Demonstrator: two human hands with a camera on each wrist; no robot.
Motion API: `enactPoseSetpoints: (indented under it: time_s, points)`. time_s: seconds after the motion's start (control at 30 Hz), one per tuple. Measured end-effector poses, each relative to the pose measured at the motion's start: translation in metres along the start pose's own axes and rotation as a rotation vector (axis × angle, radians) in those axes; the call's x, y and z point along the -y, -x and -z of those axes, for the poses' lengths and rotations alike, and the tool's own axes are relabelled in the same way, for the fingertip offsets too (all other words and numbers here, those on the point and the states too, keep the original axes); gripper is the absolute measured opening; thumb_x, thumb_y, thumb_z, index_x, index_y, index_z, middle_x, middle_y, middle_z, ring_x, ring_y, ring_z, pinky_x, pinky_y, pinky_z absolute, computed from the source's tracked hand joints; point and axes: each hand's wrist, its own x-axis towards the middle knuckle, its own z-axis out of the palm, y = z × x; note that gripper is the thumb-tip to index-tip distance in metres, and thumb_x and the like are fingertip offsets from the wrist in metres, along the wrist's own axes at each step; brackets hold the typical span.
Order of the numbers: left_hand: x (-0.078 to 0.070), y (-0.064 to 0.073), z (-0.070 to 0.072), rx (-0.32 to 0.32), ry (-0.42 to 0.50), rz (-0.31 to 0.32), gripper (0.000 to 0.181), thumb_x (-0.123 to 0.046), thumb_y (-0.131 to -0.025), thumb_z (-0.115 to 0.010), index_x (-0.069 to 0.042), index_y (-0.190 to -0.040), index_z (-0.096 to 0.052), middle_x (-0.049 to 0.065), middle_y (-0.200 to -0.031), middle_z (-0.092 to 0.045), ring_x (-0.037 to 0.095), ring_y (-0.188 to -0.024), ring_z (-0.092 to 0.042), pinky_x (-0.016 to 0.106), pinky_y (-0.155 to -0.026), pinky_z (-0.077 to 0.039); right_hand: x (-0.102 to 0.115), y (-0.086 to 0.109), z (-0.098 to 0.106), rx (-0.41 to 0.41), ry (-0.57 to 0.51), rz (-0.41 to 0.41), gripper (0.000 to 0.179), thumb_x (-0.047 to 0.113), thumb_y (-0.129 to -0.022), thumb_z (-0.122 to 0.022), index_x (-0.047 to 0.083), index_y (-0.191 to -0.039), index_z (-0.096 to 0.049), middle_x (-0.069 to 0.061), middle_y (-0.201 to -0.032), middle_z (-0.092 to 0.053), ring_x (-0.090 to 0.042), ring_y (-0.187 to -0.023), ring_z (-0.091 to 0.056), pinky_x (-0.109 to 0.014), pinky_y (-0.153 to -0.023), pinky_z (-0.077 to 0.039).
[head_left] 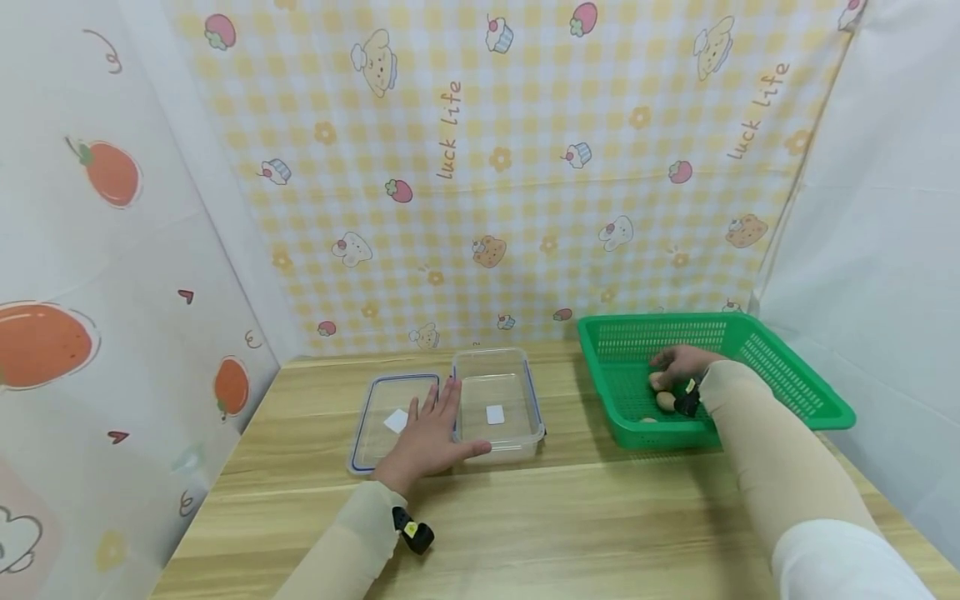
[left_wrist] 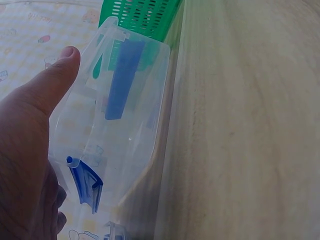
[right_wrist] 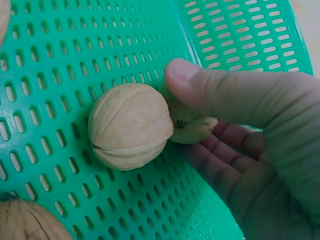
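My right hand point(head_left: 686, 364) reaches into a green plastic basket point(head_left: 791, 383). In the right wrist view, its thumb and curled fingers hold a walnut point(right_wrist: 192, 122), partly hidden behind a paler walnut point(right_wrist: 131, 127) on the basket floor. More walnuts lie near the view's left edge, one of them a darker walnut point(right_wrist: 30, 222). My left hand point(head_left: 427, 446) spreads its fingers at the left side of a clear plastic box point(head_left: 480, 392), thumb pointing across the box's near side. Blue latches point(left_wrist: 122, 82) hang on the box in the left wrist view.
Left of the box, partly behind my left hand, lies a clear lid point(head_left: 386, 396) with a blue seal. All stand on a wood-grain table point(head_left: 540, 533). A checked cloth point(head_left: 525, 275) hangs behind, with pale sheets on both sides.
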Motion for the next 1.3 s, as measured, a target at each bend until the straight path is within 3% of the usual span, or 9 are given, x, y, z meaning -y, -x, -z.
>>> enactPoseSetpoints:
  time_s: [0.27,0.43,0.73,0.93,1.17,1.3]
  points:
    - [0.0,-0.001,-0.006,-0.004,0.013,-0.009,0.118,-0.083,-0.084,-0.05,-0.013,-0.163,0.004,0.008,-0.17,-0.001,0.034,-0.155,0.0,0.061,-0.121,0.0,-0.008,0.002,0.001,-0.021,0.039,-0.001,0.057,0.024,-0.094,-0.073,-0.013,-0.134,-0.056,-0.025,-0.122,-0.064,-0.035,-0.109,-0.063,-0.051,-0.09,-0.054]
    - [-0.001,-0.002,-0.005,-0.01,0.025,-0.014,0.117,-0.082,-0.085,-0.051,-0.012,-0.163,0.002,0.008,-0.17,-0.002,0.035,-0.155,-0.002,0.062,-0.121,-0.001,-0.003,0.004,0.007,-0.076,0.006,0.032,0.063,0.033,-0.096,-0.071,-0.011,-0.137,-0.055,-0.028,-0.128,-0.062,-0.041,-0.115,-0.061,-0.055,-0.094,-0.052]
    - [0.0,0.001,0.0,-0.006,0.03,-0.002,0.117,-0.083,-0.085,-0.049,-0.011,-0.163,0.0,0.009,-0.17,-0.003,0.031,-0.156,0.003,0.06,-0.122,0.002,0.039,0.003,0.013,-0.134,-0.046,0.071,0.067,0.043,-0.099,-0.065,-0.004,-0.144,-0.052,-0.027,-0.138,-0.057,-0.042,-0.12,-0.06,-0.059,-0.101,-0.048]
    - [0.008,0.004,0.001,-0.023,0.011,-0.042,0.109,-0.078,-0.09,-0.047,-0.009,-0.163,-0.007,0.009,-0.17,-0.008,0.029,-0.156,0.003,0.062,-0.121,-0.001,0.072,0.0,0.008,-0.21,-0.069,0.1,0.069,0.051,-0.097,-0.063,0.001,-0.143,-0.054,-0.023,-0.135,-0.061,-0.039,-0.12,-0.061,-0.056,-0.102,-0.048]
    - [0.009,0.006,0.003,-0.018,0.045,-0.063,0.099,-0.064,-0.095,-0.056,-0.006,-0.163,-0.013,0.009,-0.169,-0.011,0.029,-0.156,0.002,0.061,-0.121,0.001,0.1,-0.008,0.002,-0.267,-0.089,0.145,0.066,0.05,-0.097,-0.065,-0.001,-0.138,-0.059,-0.024,-0.129,-0.065,-0.043,-0.117,-0.062,-0.057,-0.101,-0.048]
    - [0.009,0.009,0.004,-0.025,0.043,-0.067,0.1,-0.065,-0.094,-0.055,-0.006,-0.162,-0.013,0.01,-0.169,-0.013,0.03,-0.156,0.0,0.062,-0.121,-0.001,0.116,-0.018,-0.004,-0.276,-0.124,0.153,0.066,0.049,-0.095,-0.068,0.0,-0.137,-0.06,-0.023,-0.129,-0.065,-0.042,-0.116,-0.064,-0.055,-0.1,-0.05]
